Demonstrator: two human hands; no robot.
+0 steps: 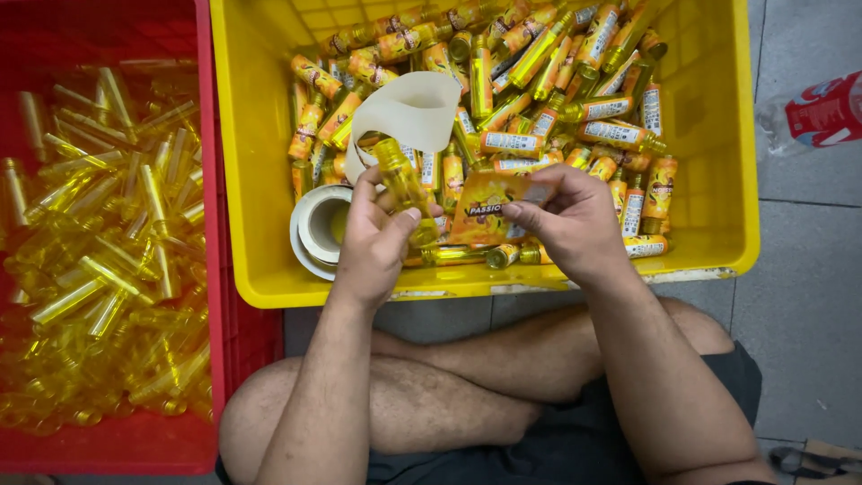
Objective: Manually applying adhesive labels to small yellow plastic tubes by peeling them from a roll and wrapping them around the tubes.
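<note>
yellow crate (718,180) right under both hands, catches labelled bottles | red crate (205,180) left of left hand, bare ones | left hand (377,238) gripping unlabelled bottle (401,184) upright-ish | right hand (575,224) pinching orange label (489,216) beside it, lined up
</note>
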